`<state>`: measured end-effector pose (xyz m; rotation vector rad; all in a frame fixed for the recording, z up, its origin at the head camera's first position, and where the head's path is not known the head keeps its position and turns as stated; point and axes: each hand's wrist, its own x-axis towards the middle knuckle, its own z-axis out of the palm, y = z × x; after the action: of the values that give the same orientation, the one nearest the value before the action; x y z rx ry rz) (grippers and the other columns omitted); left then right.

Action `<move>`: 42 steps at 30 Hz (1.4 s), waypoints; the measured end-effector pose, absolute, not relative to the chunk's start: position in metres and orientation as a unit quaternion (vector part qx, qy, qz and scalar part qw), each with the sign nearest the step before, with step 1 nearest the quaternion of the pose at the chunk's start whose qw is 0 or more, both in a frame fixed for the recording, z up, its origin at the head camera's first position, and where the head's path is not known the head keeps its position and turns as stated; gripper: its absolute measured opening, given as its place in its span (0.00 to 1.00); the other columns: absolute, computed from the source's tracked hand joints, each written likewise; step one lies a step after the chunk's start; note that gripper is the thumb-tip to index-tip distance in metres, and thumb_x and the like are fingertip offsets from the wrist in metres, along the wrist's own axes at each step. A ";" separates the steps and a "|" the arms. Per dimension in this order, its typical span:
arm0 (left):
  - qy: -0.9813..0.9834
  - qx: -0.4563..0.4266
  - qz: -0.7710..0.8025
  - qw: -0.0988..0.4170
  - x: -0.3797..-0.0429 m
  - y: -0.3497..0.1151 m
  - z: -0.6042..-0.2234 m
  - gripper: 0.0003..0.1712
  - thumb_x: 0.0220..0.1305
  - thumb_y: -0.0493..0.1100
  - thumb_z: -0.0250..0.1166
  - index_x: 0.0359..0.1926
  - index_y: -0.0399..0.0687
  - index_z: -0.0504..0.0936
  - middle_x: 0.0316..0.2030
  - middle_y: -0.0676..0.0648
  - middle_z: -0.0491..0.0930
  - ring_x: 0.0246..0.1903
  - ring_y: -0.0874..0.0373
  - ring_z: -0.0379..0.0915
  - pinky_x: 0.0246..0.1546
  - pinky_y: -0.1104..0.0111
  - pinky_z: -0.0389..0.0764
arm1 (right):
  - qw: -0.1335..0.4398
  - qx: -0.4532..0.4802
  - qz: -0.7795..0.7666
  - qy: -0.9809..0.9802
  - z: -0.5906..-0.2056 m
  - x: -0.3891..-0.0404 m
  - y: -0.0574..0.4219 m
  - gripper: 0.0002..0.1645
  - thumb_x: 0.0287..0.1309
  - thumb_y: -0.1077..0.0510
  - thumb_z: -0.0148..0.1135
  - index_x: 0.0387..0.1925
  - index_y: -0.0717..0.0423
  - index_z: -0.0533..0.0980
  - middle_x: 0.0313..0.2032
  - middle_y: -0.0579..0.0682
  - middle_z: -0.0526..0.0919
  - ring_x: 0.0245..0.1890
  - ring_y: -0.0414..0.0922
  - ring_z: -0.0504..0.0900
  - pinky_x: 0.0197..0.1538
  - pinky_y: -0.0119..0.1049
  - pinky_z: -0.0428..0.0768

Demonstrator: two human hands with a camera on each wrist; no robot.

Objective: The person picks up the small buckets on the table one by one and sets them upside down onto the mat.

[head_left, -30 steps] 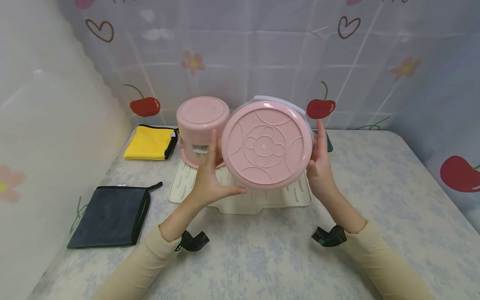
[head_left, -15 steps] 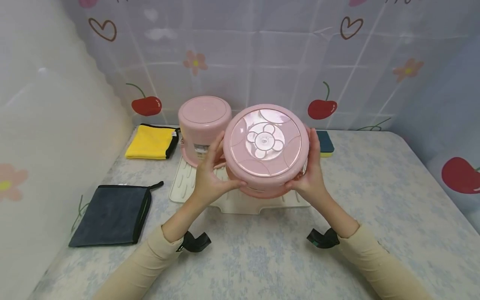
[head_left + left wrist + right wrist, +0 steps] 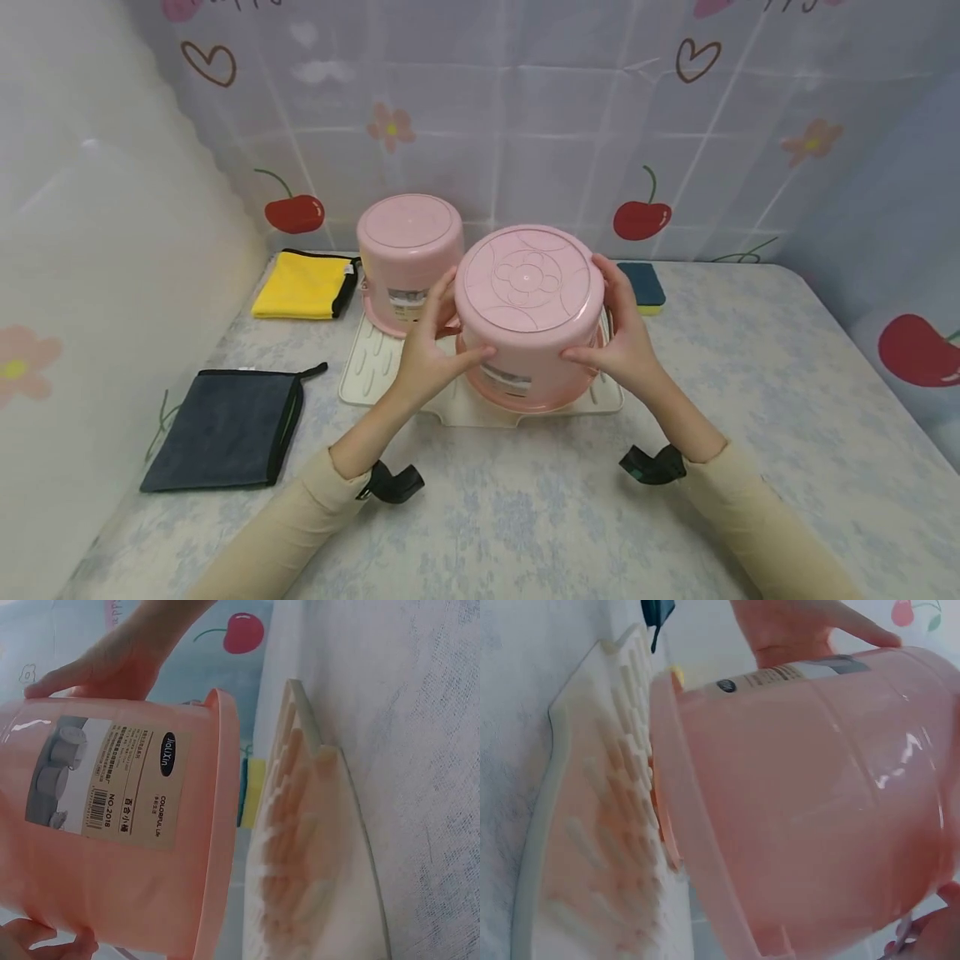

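A pink bucket (image 3: 525, 279) is upside down between both hands, its flower-embossed base facing up. The left hand (image 3: 423, 358) grips its left side, thumb on the front; the right hand (image 3: 630, 342) grips the right side likewise. In the left wrist view a printed label (image 3: 112, 780) faces front, and a gap shows between the bucket's rim and the cream draining tray (image 3: 330, 900). Seen from the right wrist, the bucket (image 3: 802, 795) tilts over the tray's ridges. A second pink bucket (image 3: 411, 229) stands inverted on the tray, just left of the held one.
A folded yellow cloth (image 3: 300, 285) lies at the back left, a folded dark grey cloth (image 3: 217, 429) nearer on the left. Behind the right hand sits a blue and yellow sponge (image 3: 641, 285). A patterned curtain (image 3: 487, 125) hangs close behind the tray.
The held bucket has tipped from its base facing me to its base facing up, and come down toward the tray. The right hand's thumb has moved to the bucket's front.
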<state>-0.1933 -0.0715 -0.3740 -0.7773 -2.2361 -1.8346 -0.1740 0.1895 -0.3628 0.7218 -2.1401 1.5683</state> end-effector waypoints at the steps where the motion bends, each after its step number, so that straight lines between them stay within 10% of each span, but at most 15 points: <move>1: -0.744 -0.252 -0.615 0.064 -0.194 -0.071 -0.375 0.66 0.37 0.73 0.70 0.74 0.57 0.49 0.68 0.49 0.66 0.64 0.53 0.67 0.54 0.57 0.76 | 0.183 0.251 0.562 -0.766 -0.363 -0.176 0.191 0.65 0.38 0.45 0.78 0.72 0.58 0.51 0.69 0.45 0.60 0.65 0.35 0.64 0.68 0.27 0.61; 9: -0.766 -0.219 -0.603 0.043 -0.227 -0.059 -0.374 0.58 0.47 0.53 0.76 0.73 0.68 0.50 0.68 0.51 0.66 0.62 0.54 0.70 0.53 0.57 0.77 | 0.111 0.258 0.564 -0.776 -0.365 -0.221 0.208 0.64 0.38 0.70 0.75 0.73 0.52 0.48 0.71 0.54 0.58 0.65 0.36 0.65 0.70 0.33 0.64; 13: -0.769 -0.204 -0.604 0.035 -0.249 -0.040 -0.371 0.57 0.49 0.47 0.75 0.73 0.65 0.49 0.69 0.50 0.65 0.63 0.54 0.69 0.57 0.57 0.76 | 0.066 0.275 0.595 -0.753 -0.362 -0.253 0.229 0.61 0.41 0.69 0.73 0.73 0.53 0.48 0.69 0.53 0.59 0.65 0.38 0.65 0.66 0.27 0.66; 26: -0.771 -0.180 -0.611 0.017 -0.299 -0.001 -0.380 0.59 0.50 0.49 0.74 0.75 0.61 0.45 0.71 0.49 0.59 0.65 0.52 0.64 0.65 0.60 0.69 | -0.059 0.207 0.644 -0.734 -0.363 -0.327 0.266 0.61 0.50 0.69 0.66 0.75 0.44 0.40 0.72 0.54 0.51 0.68 0.44 0.58 0.73 0.54 0.54; 33: -0.782 -0.198 -0.591 0.016 -0.299 0.002 -0.394 0.62 0.48 0.47 0.76 0.75 0.62 0.44 0.72 0.48 0.58 0.66 0.50 0.62 0.65 0.59 0.69 | -0.087 0.191 0.646 -0.734 -0.380 -0.326 0.274 0.59 0.52 0.72 0.62 0.75 0.42 0.40 0.74 0.52 0.48 0.69 0.43 0.57 0.68 0.33 0.68; 42: -0.806 -0.208 -0.554 0.026 -0.301 0.005 -0.396 0.66 0.46 0.48 0.77 0.74 0.72 0.37 0.73 0.50 0.54 0.66 0.52 0.62 0.66 0.62 0.67 | -0.061 0.184 0.654 -0.732 -0.375 -0.326 0.277 0.56 0.53 0.71 0.62 0.75 0.45 0.45 0.74 0.52 0.50 0.69 0.45 0.58 0.73 0.59 0.50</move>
<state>-0.3011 0.0054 -0.3957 -0.6425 -2.4913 -1.7115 -0.3265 0.2765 -0.3745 0.6002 -2.3920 2.1374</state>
